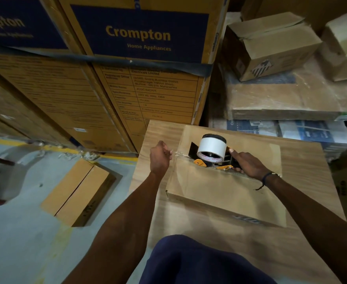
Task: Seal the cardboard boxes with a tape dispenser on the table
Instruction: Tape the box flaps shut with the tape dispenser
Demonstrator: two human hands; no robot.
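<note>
- Nearest: a dark blue trouser knee (pixel 199 261) at the bottom edge, cut off by the frame; both bare forearms reach forward over it.
- Table (pixel 303 238): pale wood-grain top, its near part blurred. A flat cardboard box (pixel 225 191) lies on it, printing on its near side wall too smeared to read.
- Right hand (pixel 248 163): fingers wrapped round the handle of the tape dispenser (pixel 213 158), which sits on the box top along the flap seam. A dark cord bracelet (pixel 265 179) is on that wrist.
- Dispenser: black frame, orange parts at the base, white tape roll (pixel 211 147) upright on it. The handle is hidden under the hand.
- Left hand (pixel 160 157): curled closed at the box's left edge, pinching a thin strand of clear tape (pixel 177 153) that runs toward the dispenser. The strand is hard to follow.
- Floor left of the table: grey concrete (pixel 21 232) with a yellow line (pixel 115 156); a smaller closed carton (pixel 76 191) lies there.
- Behind: tall stacked cartons (pixel 139 35) printed "Crompton Home Appliances" on blue panels; the fine print below is mostly unreadable.
- Far right: a heap of plain brown boxes (pixel 271 46) on plastic-wrapped flat packs (pixel 287 99), dim and partly cut off.
</note>
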